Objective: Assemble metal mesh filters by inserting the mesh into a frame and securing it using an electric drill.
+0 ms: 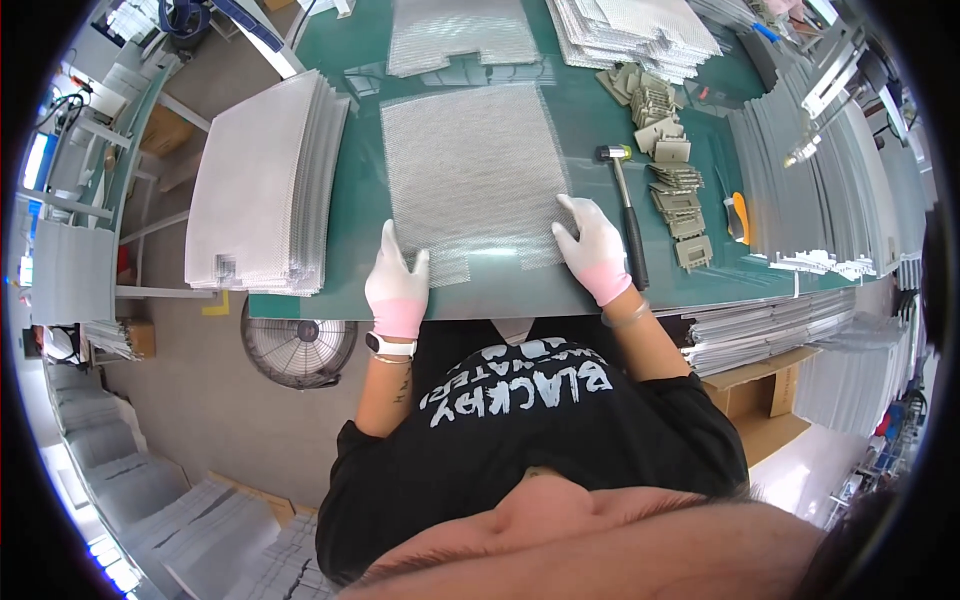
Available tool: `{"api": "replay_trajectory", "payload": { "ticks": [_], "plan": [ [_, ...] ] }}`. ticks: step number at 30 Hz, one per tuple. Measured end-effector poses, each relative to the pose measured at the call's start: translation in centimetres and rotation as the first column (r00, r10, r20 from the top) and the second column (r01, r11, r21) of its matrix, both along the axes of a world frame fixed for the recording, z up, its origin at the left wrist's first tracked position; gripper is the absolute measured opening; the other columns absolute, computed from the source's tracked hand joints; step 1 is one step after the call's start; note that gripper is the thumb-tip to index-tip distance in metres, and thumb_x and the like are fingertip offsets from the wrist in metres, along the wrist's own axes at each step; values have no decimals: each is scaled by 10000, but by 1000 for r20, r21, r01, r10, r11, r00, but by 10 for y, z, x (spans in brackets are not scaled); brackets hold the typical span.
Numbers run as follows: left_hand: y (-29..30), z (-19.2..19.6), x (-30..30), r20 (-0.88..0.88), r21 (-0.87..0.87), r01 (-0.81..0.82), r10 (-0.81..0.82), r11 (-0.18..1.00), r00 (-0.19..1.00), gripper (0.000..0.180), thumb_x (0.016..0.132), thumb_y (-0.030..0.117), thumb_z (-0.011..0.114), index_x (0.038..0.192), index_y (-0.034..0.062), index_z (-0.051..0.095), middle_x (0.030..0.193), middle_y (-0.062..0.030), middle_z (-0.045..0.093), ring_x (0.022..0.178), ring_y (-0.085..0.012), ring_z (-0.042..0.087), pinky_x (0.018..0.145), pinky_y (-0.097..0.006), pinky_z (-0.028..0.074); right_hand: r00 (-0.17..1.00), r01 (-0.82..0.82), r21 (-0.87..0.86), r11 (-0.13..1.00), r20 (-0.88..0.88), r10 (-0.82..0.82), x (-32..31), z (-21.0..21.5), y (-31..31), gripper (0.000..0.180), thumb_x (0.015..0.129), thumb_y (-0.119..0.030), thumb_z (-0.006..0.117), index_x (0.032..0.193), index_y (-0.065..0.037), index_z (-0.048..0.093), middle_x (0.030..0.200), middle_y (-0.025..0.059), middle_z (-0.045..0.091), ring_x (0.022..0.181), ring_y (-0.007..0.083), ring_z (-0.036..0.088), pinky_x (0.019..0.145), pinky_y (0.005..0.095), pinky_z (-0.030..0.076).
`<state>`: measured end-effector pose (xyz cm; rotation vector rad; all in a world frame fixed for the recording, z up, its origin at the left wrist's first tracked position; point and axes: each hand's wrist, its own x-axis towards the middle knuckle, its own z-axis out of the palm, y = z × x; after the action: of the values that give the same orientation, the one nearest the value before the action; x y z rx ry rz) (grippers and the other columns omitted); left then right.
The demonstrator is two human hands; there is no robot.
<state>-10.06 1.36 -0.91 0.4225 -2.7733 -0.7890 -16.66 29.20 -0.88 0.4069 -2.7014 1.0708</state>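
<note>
A grey wire mesh sheet (475, 165), with a notch in its near edge, lies in front of me on the green table. My left hand (397, 285), in a white glove with a pink cuff, holds the sheet at its near left corner; the thumb lies over the mesh and the index finger points along the side edge. At the right edge my right hand (597, 252), gloved alike, has thumb and index finger on the mesh. The other fingers of both hands are largely hidden. Right beside that hand lies a hammer (626, 205) with a black handle.
Stacked mesh sheets (262, 180) stand at the left table edge. Another notched sheet (460, 35) and a pile (635, 30) lie at the far side. Several small metal plates (680, 200) line up right of the hammer, near an orange-handled tool (738, 218). Tall grey panels (820, 170) stand far right.
</note>
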Motion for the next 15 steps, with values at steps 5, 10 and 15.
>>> {"api": "replay_trajectory", "payload": {
  "ticks": [5,10,15],
  "plan": [
    [-1,4,-1,79,18,-14,13,1000,997,692,861,277,673,1436,31,376,1281,-225,582,1124,-382,596,920,-417,498,1000,-7,29,1000,-6,7,-1,-1,0,405,830,-127,676,1219,-44,604,1147,161,629,1070,325,611,920,363,495],
    [-4,0,-3,54,-3,1,-1,1000,999,685,855,277,677,1423,21,390,1276,-234,581,1117,-384,601,917,-416,502,1000,-10,87,996,18,9,0,5,-1,405,840,-154,666,1225,-53,596,1155,153,622,1059,327,613,907,369,501],
    [-3,-2,0,-6,14,12,-12,1000,1000,685,849,272,682,1416,14,396,1268,-242,585,1114,-390,603,913,-418,504,1000,-16,127,992,-20,19,0,2,0,412,862,-202,650,1249,-90,565,1173,136,588,973,335,630,815,392,530]
  ]
}}
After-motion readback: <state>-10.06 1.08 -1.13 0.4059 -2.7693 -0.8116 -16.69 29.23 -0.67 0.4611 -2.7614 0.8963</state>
